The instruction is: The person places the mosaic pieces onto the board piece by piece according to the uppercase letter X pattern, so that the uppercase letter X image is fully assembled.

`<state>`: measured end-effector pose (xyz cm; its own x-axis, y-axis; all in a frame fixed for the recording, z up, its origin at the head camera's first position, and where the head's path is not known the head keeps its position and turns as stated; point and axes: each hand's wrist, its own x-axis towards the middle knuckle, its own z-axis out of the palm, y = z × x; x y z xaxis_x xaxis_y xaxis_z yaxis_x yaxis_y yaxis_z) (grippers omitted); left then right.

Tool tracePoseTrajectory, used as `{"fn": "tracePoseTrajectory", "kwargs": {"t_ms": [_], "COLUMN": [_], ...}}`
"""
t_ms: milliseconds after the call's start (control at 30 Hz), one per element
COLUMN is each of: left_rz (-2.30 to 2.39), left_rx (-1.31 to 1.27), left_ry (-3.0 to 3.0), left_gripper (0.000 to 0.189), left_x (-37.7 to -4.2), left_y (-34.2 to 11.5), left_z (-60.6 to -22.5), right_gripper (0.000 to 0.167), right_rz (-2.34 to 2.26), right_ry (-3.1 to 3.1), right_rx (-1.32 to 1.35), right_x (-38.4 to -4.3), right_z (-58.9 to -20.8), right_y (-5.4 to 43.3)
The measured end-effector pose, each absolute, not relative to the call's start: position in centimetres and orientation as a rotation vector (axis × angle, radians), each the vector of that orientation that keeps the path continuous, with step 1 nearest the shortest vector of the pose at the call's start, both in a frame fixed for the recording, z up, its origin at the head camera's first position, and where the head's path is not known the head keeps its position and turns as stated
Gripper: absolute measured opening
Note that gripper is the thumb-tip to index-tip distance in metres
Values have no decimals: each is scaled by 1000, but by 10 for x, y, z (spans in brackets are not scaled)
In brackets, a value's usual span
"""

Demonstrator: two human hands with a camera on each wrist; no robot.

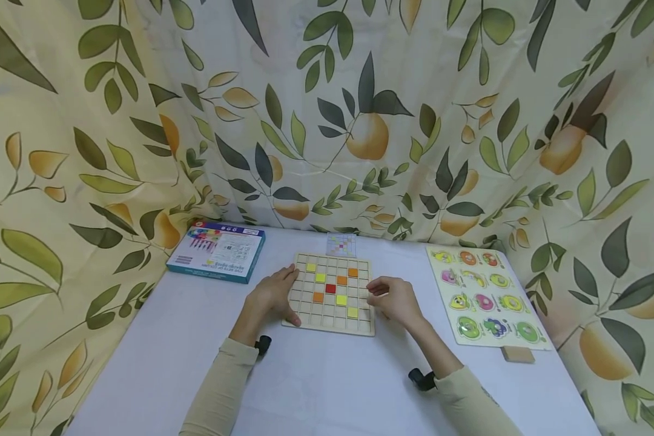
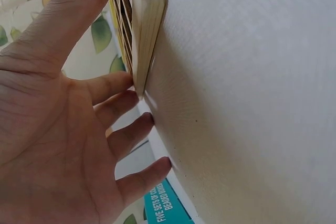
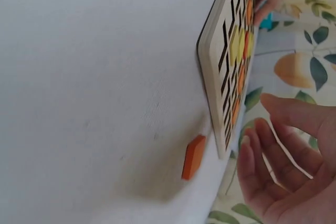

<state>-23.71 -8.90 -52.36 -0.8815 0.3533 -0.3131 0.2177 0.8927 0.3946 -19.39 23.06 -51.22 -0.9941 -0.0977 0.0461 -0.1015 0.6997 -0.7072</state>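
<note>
A wooden grid board (image 1: 327, 327) lies on the table with small square tiles in its cells. Yellow tiles (image 1: 341, 300) and orange tiles (image 1: 342, 280) run in two diagonals that cross at a red tile (image 1: 330, 289). My left hand (image 1: 272, 293) rests against the board's left side, thumb spread toward the near corner and fingers extended along the edge. Beside the right edge hovers my right hand (image 1: 396, 301), its fingers loosely bent. Nothing shows between thumb and fingers in the right wrist view, where a loose orange tile (image 3: 193, 157) lies on the table near the board.
Behind the board lies a small card (image 1: 341, 244) with a coloured grid pattern. A teal and white box (image 1: 216, 251) is at the back left. A fruit picture board (image 1: 487, 293) lies at the right, with a brown block (image 1: 518, 355) at its near edge. Patterned curtains enclose the table.
</note>
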Motion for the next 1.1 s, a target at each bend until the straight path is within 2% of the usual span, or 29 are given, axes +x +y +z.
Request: {"fn": "tracePoseTrajectory", "kwargs": {"t_ms": [400,1100], "left_rz": [495,507], "left_rx": [434,442], "left_ry": [2684,2683], "left_gripper": [141,142], "left_x": [-235,-237], "left_y": [-90,-91], "left_z": [-521,-523], "right_gripper": [31,34], "right_rz": [946,1041], "right_ry": [-3122,-3040], "right_rx": [191,112], "right_x": [-185,-186], "right_z": [-518,-530], "right_y": [265,270]}}
